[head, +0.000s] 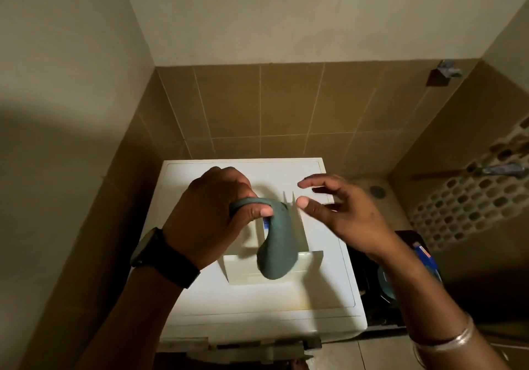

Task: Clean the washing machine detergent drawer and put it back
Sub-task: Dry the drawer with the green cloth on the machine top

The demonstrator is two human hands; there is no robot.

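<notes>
The white detergent drawer (246,269) lies on top of the white washing machine (315,298), its front panel towards me. My left hand (211,215) grips a grey-green cloth (276,243), which hangs down into the drawer's compartments. A small blue part shows inside the drawer just under my left thumb. My right hand (343,209) hovers over the drawer's right side with fingers spread and relaxed, holding nothing. The drawer's dividers (289,198) stick up between my two hands.
Brown tiled walls close in behind and on both sides of the machine. A dark bin with a blue-capped object (423,255) sits to the right. A tap (503,169) and patterned tiles are on the right wall; a floor drain (376,191) lies behind.
</notes>
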